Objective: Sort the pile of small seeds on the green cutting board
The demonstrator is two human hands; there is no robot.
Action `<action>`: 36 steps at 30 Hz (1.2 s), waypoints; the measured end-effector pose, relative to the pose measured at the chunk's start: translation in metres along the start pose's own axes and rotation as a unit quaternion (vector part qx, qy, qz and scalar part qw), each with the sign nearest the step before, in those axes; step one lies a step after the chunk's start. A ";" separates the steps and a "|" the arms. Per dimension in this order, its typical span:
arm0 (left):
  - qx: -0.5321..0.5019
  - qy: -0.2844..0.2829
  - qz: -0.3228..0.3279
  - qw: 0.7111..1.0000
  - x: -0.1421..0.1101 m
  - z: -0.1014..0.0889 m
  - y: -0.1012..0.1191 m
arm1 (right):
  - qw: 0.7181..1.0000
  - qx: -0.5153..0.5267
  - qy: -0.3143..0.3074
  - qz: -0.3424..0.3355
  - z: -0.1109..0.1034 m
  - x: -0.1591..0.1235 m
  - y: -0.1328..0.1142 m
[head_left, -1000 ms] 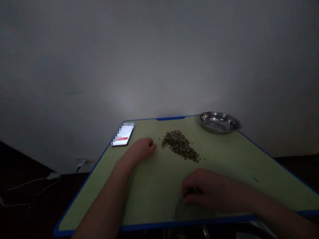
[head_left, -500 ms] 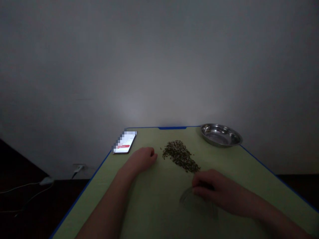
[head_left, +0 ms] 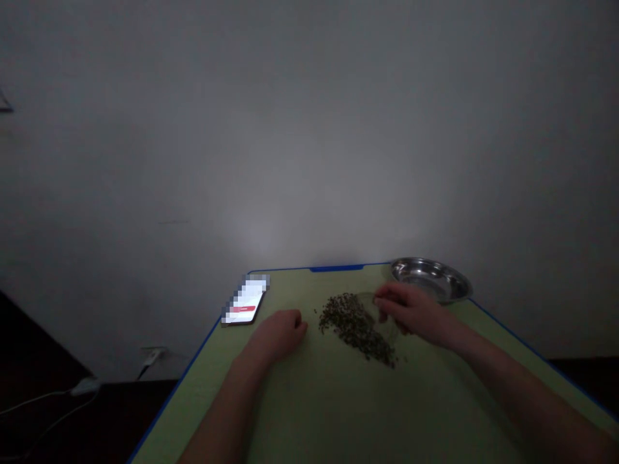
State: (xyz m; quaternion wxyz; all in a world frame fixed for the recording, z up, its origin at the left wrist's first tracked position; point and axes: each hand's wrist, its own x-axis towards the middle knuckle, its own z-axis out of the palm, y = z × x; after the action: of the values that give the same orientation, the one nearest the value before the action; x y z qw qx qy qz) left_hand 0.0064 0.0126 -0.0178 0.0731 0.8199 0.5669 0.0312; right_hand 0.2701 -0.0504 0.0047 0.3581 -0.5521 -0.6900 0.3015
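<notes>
A loose pile of small dark seed-like grains [head_left: 360,328] lies on the pale green table. To the left of the pile, my left hand [head_left: 283,332] rests as a closed fist on the tabletop, with nothing seen in it. My right hand [head_left: 403,309] is at the pile's right side, its fingers pinched on the rim of a clear, round, see-through dish-like piece [head_left: 394,333]. That piece is faint against the table and partly behind my fingers. It stands at the pile's right edge; whether it touches the grains I cannot tell.
A shallow steel bowl [head_left: 442,283] stands at the table's back right corner, just behind my right hand. A lit phone [head_left: 249,303] lies at the back left. The table [head_left: 319,412] has a blue edge and meets a grey wall. Cables [head_left: 84,386] trail at lower left.
My right hand has moved away from me with the clear piece, from the pile's near end to its right side. My left hand stays beside the pile. The view has tilted up slightly.
</notes>
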 end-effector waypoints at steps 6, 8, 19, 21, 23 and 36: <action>0.005 0.008 -0.006 1.000 0.004 0.005 -0.006 | 0.998 -0.007 0.049 -0.027 0.000 0.044 0.004; 0.002 0.008 -0.010 1.000 0.005 0.004 -0.007 | 0.998 -0.027 0.053 -0.029 0.009 0.055 0.002; -0.005 0.006 -0.017 1.000 0.003 0.004 -0.009 | 0.992 -0.085 0.072 -0.056 0.038 0.062 0.003; -0.003 0.004 -0.014 1.000 0.002 0.003 -0.007 | 0.992 -0.090 0.067 -0.048 0.031 0.056 0.011; 0.002 0.002 -0.013 1.000 0.001 0.002 -0.005 | 0.993 -0.095 0.061 -0.039 0.024 0.049 0.018; 0.014 -0.006 -0.013 1.000 0.002 0.000 0.000 | 0.976 -0.203 0.049 -0.055 -0.003 0.023 0.018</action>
State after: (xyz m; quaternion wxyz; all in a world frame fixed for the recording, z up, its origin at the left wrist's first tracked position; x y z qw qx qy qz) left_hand 0.0069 0.0142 -0.0177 0.0657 0.8137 0.5773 0.0171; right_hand 0.2794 -0.0245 -0.0041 0.2881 -0.5880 -0.7480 0.1079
